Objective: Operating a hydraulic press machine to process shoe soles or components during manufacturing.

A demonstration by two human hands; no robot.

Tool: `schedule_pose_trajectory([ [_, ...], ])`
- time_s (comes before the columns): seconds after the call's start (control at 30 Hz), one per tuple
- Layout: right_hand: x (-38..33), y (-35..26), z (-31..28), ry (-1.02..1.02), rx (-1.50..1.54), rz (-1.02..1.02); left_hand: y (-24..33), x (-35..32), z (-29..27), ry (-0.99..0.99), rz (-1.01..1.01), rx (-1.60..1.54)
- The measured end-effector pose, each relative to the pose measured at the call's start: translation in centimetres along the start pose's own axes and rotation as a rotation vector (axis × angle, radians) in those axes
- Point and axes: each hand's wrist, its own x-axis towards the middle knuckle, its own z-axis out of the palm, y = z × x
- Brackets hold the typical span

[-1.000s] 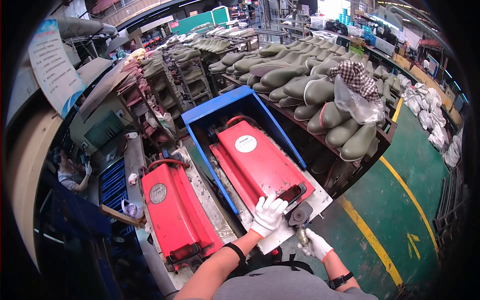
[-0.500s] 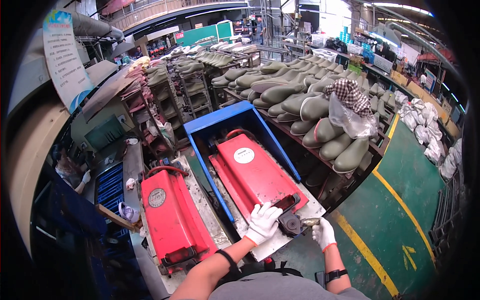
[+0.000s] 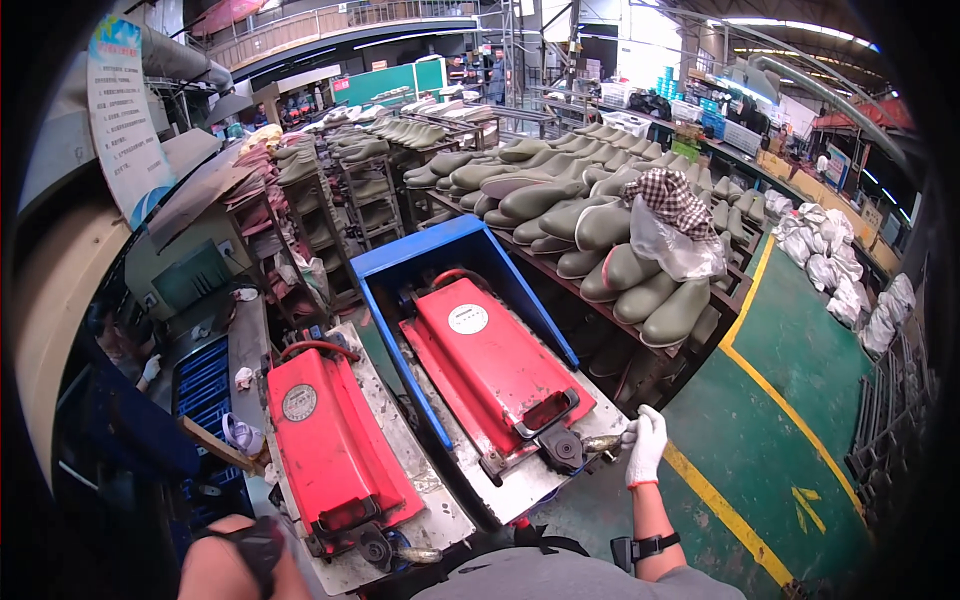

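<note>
Moulds — two red ones — lie side by side on metal trays. Left mould (image 3: 325,435) sits low, near the left arm (image 3: 235,565), whose hand is out of view. Right mould (image 3: 490,360) lies in a blue bin (image 3: 440,255). At its near end a lever (image 3: 600,442) sticks out — the gloved right hand (image 3: 645,445) is closed around it. Green boots (image 3: 610,240) fill the rack beyond.

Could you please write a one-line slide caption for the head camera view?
White-gloved right hand grips the lever of a closed red mould press beside racks of olive rubber boots.
</note>
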Motion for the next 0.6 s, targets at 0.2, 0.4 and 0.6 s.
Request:
schedule_pose_trajectory([
  [0.2, -1.4, 2.4, 2.1, -0.046, -0.026, -0.005, -0.3, 0.0, -3.6, -0.012, -0.036, 0.100],
  [0.4, -3.4, 2.7, 3.3, -0.134, -0.021, -0.043, 0.1, 0.2, -5.3, -0.040, -0.040, 0.131],
  [0.6, -5.2, 1.5, 3.9, -0.187, -0.002, 0.047, 0.3, 0.7, -6.1, -0.059, -0.069, 0.159],
])
